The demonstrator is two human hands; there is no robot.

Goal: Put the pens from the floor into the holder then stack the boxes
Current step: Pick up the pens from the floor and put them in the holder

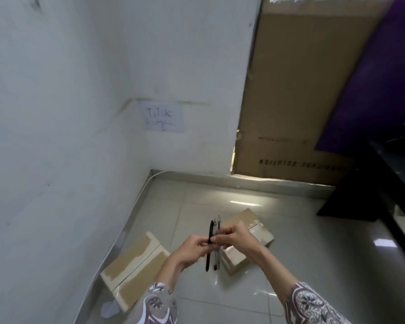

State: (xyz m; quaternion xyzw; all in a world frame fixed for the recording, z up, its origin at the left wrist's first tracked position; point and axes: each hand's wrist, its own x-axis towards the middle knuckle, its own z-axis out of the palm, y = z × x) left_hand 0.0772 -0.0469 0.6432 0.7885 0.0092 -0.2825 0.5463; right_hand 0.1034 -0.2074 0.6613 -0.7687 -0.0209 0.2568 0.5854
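We hold the pens (212, 242) between both hands in the air, above the floor (290, 265): the left hand (194, 250) has its fingers curled around the black pen near its middle, and the right hand (235, 237) pinches the clear pens just beside it, so both grips are closed on the small bundle and the fingertips of the two hands almost touch. We count one black pen and, we think, two clear ones, but the blur does not let us be sure. Below and to the left of the grip, one box (133, 270) lies on the floor close to the wall (56, 136), with a pale tape strip on its top. Directly behind the grip and a little to the right, a second box (250, 239) lies apart from the first one, not stacked. Far above and to the right of the grip, a large cardboard sheet (297, 90) leans in the corner. The holder is not visible anywhere, so we cannot tell where the pens must go. The risk we see is this: the pens stand nearly upright and are held only at their middle, so when one hand lets go to pass the bundle, a smooth clear pen may slip down and fall on the floor again. Also, the search for the holder may turn the head away while the grip loosens.
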